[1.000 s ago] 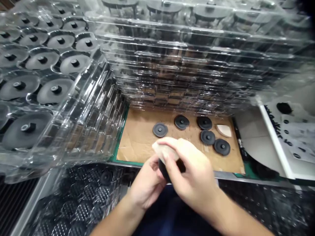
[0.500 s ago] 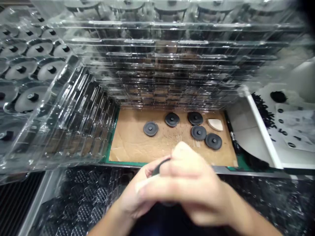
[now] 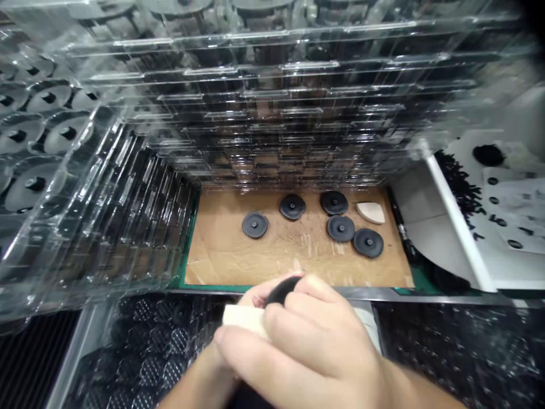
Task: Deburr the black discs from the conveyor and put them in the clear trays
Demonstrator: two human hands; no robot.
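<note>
The black disc (image 3: 281, 289) sits at lower centre, gripped by the curled fingers of the left hand (image 3: 208, 363). The closed right hand (image 3: 298, 341) presses a cream foam pad (image 3: 242, 318) against it. Five matching discs (image 3: 340, 228) lie on a cardboard sheet (image 3: 217, 255) beneath stacked clear plastic trays (image 3: 255, 96).

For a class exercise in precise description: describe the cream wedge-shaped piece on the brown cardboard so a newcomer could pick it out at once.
Under the stacked clear plastic trays lies a brown cardboard sheet holding five round black discs. Near its far right corner lies the cream wedge-shaped piece, the only pale piece among the dark discs.
</note>
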